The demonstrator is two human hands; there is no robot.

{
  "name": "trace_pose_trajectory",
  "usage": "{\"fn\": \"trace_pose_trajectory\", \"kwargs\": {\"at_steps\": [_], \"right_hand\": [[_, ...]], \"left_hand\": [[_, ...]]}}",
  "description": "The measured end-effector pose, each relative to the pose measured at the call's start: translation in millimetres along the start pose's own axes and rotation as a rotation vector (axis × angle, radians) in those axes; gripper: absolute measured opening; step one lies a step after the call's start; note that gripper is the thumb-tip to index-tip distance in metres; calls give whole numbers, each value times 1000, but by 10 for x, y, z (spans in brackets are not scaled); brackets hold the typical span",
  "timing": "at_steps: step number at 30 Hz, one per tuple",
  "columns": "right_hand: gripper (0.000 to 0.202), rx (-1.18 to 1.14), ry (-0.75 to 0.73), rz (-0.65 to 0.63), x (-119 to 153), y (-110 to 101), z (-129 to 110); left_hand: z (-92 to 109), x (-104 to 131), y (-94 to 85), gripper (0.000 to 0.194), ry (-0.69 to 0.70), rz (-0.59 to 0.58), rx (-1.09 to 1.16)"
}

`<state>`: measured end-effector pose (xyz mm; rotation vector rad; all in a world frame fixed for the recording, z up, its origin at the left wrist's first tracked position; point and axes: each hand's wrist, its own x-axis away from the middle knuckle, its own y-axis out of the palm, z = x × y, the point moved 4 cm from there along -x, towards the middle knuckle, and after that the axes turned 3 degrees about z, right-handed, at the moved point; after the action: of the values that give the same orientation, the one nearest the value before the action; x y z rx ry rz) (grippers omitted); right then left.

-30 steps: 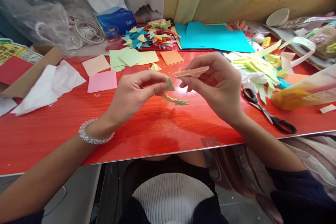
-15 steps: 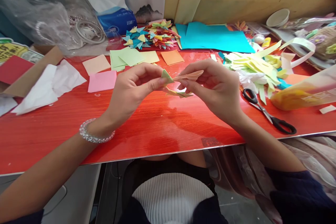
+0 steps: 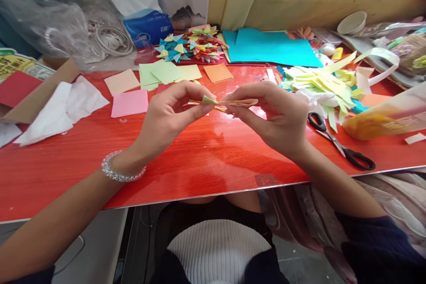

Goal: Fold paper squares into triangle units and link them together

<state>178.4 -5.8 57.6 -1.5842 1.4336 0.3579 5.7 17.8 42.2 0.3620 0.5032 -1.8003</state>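
Note:
Between my two hands, above the red table (image 3: 159,164), is a folded paper piece (image 3: 229,103) in peach, green and yellow, seen nearly edge-on. My left hand (image 3: 176,111) pinches its green end between thumb and fingers. Its peach end is pinched by my right hand (image 3: 273,113). The fingertips of both hands almost meet at the middle, and parts of the paper are hidden behind them. Beyond my left hand lie a pink paper square (image 3: 129,103), a peach square (image 3: 121,81), green squares (image 3: 156,74) and an orange square (image 3: 218,72).
Folded paper pieces (image 3: 189,46) are heaped at the back beside blue sheets (image 3: 269,49). Black-handled scissors (image 3: 339,144) lie right of my right hand, near paper strips (image 3: 319,80) and a plastic cup (image 3: 386,115). Crumpled tissue (image 3: 66,106) and a cardboard box (image 3: 40,88) are at left.
The folded paper has turned from slanted to almost flat and edge-on. My fingertips have come closer together around it, and less of its hanging yellow part shows.

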Motion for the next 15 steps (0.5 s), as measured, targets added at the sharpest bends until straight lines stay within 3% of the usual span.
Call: {"fn": "trace_pose_trajectory", "kwargs": {"at_steps": [8,15], "right_hand": [[17,92,-94,12,22,-13,-7],[15,174,-23,-24,32,-16,7]], "left_hand": [[8,7,4,9,24,8,19],[13,15,5,9,6,11,-6]]}}
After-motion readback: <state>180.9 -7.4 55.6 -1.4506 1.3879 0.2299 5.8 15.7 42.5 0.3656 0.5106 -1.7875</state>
